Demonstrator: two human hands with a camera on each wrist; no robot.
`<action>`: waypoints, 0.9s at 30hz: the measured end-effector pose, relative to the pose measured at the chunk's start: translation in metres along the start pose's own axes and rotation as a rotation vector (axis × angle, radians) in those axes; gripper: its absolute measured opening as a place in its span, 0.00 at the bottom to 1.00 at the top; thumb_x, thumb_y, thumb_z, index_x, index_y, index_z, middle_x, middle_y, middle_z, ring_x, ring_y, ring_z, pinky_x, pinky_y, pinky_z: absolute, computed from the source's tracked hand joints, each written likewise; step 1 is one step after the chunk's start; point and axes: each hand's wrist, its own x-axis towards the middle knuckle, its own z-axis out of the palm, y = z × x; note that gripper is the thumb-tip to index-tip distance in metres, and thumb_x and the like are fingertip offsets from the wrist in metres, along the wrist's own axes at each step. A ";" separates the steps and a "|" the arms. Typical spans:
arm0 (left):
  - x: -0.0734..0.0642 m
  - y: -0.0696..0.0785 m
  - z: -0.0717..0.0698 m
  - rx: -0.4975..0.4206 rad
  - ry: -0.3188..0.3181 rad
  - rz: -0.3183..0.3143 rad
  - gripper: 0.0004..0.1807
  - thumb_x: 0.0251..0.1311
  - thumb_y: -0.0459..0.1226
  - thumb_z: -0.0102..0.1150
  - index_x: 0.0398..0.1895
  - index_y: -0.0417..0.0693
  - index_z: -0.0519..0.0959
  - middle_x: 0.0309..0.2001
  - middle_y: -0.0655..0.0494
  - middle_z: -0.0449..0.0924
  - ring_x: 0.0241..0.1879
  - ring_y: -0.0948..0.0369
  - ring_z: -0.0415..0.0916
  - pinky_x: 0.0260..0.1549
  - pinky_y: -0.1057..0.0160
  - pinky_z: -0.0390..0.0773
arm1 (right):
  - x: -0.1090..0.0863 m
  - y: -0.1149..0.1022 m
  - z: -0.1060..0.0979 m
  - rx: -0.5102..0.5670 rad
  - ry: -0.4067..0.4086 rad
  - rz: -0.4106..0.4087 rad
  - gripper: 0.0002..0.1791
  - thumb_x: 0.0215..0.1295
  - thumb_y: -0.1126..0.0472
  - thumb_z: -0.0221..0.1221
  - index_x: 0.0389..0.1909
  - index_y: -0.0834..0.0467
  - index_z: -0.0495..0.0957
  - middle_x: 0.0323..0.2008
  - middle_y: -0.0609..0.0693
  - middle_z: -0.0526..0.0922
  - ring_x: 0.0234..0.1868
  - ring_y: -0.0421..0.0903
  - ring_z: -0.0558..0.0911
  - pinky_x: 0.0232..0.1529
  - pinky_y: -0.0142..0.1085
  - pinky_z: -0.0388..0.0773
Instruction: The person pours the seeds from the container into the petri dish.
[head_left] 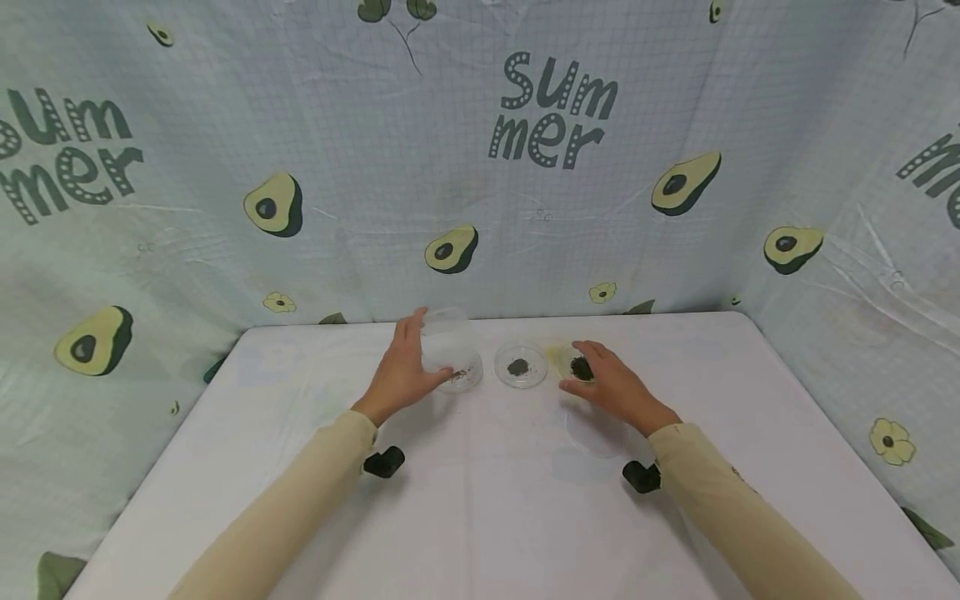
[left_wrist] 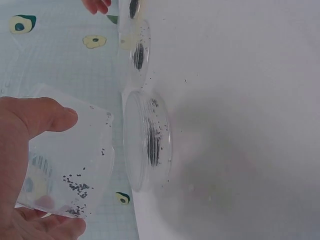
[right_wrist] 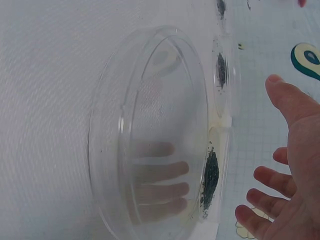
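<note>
My left hand (head_left: 408,375) grips a thin, clear plastic container (left_wrist: 87,155), thumb on one side and fingers on the other. Small dark grains cling inside it. It is held up beside the left clear dish (head_left: 468,379), where a streak of dark grains lies. A middle clear dish (head_left: 521,379) holds a dark heap. My right hand (head_left: 615,387) is at the right dish, with its dark heap (head_left: 581,368) partly behind the fingers. In the right wrist view its fingers (right_wrist: 272,182) are spread and hold nothing.
A clear round lid or dish (head_left: 597,433) lies in front of the right dish, nearer to me. A few stray grains dot the white table (head_left: 487,517). Behind rises a cloth printed with avocados (head_left: 452,248). Dark wrist cameras (head_left: 384,462) sit below each sleeve.
</note>
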 end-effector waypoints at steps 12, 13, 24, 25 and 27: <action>-0.005 -0.013 -0.007 -0.039 -0.002 -0.069 0.54 0.52 0.44 0.71 0.74 0.43 0.45 0.66 0.39 0.55 0.62 0.42 0.68 0.60 0.44 0.72 | 0.002 -0.005 0.004 0.031 -0.004 -0.022 0.45 0.63 0.40 0.60 0.73 0.59 0.54 0.72 0.63 0.57 0.72 0.62 0.59 0.68 0.59 0.62; -0.005 -0.014 -0.007 -0.040 -0.001 -0.074 0.54 0.52 0.44 0.70 0.74 0.43 0.45 0.66 0.38 0.55 0.62 0.42 0.67 0.60 0.44 0.72 | 0.003 -0.005 0.004 0.034 -0.006 -0.022 0.45 0.63 0.40 0.60 0.73 0.58 0.54 0.72 0.63 0.57 0.72 0.62 0.59 0.68 0.59 0.61; -0.011 -0.029 -0.013 -0.026 0.029 -0.117 0.53 0.53 0.44 0.69 0.74 0.42 0.44 0.65 0.35 0.56 0.65 0.42 0.63 0.60 0.42 0.70 | 0.003 -0.011 0.005 0.023 -0.010 -0.032 0.44 0.63 0.42 0.60 0.73 0.59 0.55 0.72 0.63 0.58 0.72 0.62 0.59 0.69 0.58 0.61; -0.011 -0.030 -0.014 -0.024 0.032 -0.121 0.53 0.53 0.44 0.69 0.74 0.42 0.44 0.65 0.35 0.56 0.64 0.42 0.63 0.60 0.42 0.70 | 0.003 -0.012 0.005 0.022 -0.011 -0.033 0.44 0.63 0.42 0.60 0.73 0.59 0.55 0.72 0.63 0.58 0.72 0.62 0.59 0.69 0.58 0.61; -0.011 -0.033 -0.014 -0.020 0.036 -0.132 0.53 0.53 0.45 0.69 0.74 0.42 0.44 0.65 0.35 0.56 0.64 0.41 0.63 0.59 0.41 0.70 | 0.002 -0.012 0.005 0.020 -0.009 -0.037 0.44 0.63 0.41 0.60 0.73 0.59 0.55 0.72 0.63 0.58 0.72 0.62 0.59 0.69 0.58 0.61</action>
